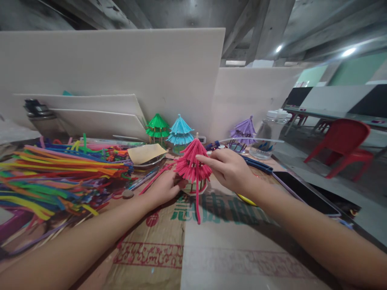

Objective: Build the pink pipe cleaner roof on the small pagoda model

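In the middle of the table stands a small model pavilion (193, 161) with a two-tier roof of pink pipe cleaners and a thin stick at its peak. One long pink pipe cleaner (198, 205) hangs from the roof down the front, its lower end loose. My left hand (167, 185) is closed on the pavilion's left lower side, its fingertips partly hidden. From the right, my right hand (231, 167) reaches to the roof, the index fingertip pressing on the upper end of the hanging strand. Its thumb is hidden and the other fingers are curled.
Loose coloured pipe cleaners (72, 165) lie in a heap at the left. Behind stand green (157, 127), blue (179, 131) and purple (242, 131) pavilions. A clear bottle (267, 135), dark-blue-handled tool (256, 164) and phone (305, 193) are at the right. White boards (121, 64) rise behind.
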Available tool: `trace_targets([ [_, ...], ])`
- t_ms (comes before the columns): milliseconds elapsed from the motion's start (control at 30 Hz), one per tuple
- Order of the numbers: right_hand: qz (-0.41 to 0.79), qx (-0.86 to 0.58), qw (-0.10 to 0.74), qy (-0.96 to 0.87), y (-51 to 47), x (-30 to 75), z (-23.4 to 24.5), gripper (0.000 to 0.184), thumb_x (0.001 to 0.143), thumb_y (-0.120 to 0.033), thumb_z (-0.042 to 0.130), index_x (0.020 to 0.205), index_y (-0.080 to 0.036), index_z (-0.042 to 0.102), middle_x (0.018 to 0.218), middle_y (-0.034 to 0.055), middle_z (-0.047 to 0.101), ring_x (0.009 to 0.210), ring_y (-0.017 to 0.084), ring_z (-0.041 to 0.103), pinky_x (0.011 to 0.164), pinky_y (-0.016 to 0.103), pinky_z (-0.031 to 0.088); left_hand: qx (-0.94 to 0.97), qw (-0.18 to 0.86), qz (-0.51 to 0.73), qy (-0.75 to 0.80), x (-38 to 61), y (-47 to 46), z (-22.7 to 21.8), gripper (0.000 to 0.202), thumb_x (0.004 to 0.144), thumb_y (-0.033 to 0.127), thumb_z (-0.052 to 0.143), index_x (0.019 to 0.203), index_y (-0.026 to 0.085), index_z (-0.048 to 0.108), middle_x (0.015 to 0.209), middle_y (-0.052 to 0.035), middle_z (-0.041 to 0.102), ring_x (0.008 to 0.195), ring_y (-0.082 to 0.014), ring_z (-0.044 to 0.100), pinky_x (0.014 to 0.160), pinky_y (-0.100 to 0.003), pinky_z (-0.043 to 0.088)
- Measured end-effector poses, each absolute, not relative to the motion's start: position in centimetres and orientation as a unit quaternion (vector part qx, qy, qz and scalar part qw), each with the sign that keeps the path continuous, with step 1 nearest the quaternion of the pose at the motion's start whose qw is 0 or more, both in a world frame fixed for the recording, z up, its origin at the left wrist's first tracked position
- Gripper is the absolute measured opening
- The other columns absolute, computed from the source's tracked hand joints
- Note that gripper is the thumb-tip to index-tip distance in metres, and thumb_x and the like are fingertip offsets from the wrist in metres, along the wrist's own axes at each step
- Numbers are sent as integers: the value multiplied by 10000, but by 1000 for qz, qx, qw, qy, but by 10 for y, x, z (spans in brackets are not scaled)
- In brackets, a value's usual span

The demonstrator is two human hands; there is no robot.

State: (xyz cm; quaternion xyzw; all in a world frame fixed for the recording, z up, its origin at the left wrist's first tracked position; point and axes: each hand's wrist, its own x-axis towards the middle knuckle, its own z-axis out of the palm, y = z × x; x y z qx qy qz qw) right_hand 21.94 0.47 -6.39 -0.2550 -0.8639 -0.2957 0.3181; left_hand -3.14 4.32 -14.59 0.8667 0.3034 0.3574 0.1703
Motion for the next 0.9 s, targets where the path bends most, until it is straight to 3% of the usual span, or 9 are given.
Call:
trace_targets([
  [233, -305, -244, 314, -865, 3, 219, -61, 405, 984, -107, 430, 1313, -231, 631, 940, 74, 656, 818, 177, 536, 724, 321, 419, 869, 179, 344, 308, -33, 45, -147, 198, 925, 263, 540, 1064, 194, 663, 1000, -82, 733, 969, -253, 683, 918, -373, 535],
  [400, -332, -259, 276, -864, 5, 219, -64, 431, 977, -95, 450, 1332, -273, 615, 983, 73, 653, 811, 175, 528, 729, 327, 404, 867, 173, 351, 308, -32, 43, -145, 194, 916, 264, 552, 1057, 181, 656, 1018, -84, 729, 976, -250, 674, 931, -366, 521],
  [600, -197, -291, 350, -868, -7, 221, -48, 268, 1003, -206, 451, 1119, -177, 692, 899, 94, 675, 802, 186, 589, 683, 300, 441, 862, 186, 352, 314, -31, 41, -139, 202, 926, 253, 526, 1066, 173, 648, 1024, -86, 722, 1003, -255, 656, 959, -382, 503],
  [767, -73, -463, 210, -858, -14, 259, -56, 231, 939, -246, 525, 1096, -187, 684, 946, 83, 735, 779, 196, 657, 687, 302, 463, 853, 182, 365, 325, -31, 47, -143, 159, 906, 224, 509, 972, 159, 638, 1041, -103, 699, 985, -255, 644, 955, -403, 504],
  [900, -14, -526, 93, -845, -6, 306, -83, 423, 848, -288, 632, 1253, -168, 632, 1197, 163, 690, 1010, 269, 673, 830, 351, 505, 851, 176, 363, 336, -32, 53, -149, 181, 908, 238, 520, 1024, 145, 623, 1070, -120, 685, 987, -259, 632, 966, -420, 493],
])
